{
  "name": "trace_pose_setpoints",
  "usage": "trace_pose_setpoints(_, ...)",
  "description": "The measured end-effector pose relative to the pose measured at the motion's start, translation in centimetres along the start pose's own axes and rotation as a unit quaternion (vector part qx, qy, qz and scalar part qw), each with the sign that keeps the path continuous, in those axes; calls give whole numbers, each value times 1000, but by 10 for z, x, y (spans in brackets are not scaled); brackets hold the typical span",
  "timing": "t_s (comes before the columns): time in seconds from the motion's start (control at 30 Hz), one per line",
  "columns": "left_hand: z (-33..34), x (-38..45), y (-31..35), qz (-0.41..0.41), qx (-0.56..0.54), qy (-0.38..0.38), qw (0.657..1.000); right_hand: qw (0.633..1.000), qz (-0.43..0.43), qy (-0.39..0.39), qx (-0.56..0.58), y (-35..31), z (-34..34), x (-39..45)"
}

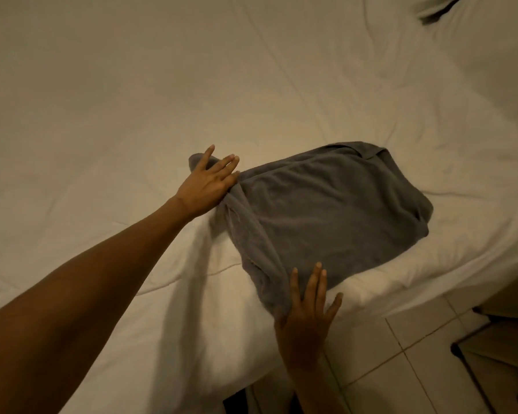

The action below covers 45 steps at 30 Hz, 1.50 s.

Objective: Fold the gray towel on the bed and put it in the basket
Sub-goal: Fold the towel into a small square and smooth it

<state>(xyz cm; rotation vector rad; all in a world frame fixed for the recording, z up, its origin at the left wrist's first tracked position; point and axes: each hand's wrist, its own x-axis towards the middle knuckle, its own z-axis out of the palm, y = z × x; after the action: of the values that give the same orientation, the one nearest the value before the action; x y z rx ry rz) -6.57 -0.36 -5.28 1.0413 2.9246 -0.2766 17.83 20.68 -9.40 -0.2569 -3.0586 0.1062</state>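
Towel [326, 210] on bed [102, 100], both hands flat

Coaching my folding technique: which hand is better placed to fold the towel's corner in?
Probably left. The left hand rests on the gray towel at its protruding far-left corner; the right hand lies on the near edge.

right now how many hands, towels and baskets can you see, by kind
hands: 2, the left hand and the right hand, both flat with fingers spread on edges of the towel
gray towel: 1, partly folded on the white bed
baskets: 0 clearly in view
total: 3
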Motion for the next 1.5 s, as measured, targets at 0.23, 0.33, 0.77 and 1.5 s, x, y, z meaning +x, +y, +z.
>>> trace_pose_setpoints(0.23, -36, 84, 45, -15, -42, 11, 999, 998, 65, 16, 24, 70, -26, 50)
trace_pose_setpoints(0.33, -41, 121, 64, -19, -44, 14, 999, 994, 91, 24, 50, 98, -24, 68)
trace_pose_setpoints(0.77, -27, 277, 148, -16, -19, -26, 999, 991, 130, -3, -7, 227, 9, 150)
trace_pose_setpoints(1.5, 3, 404, 215, -88, -80, -29, 992, 948, 313, 8, 58, 335, 46, 259)
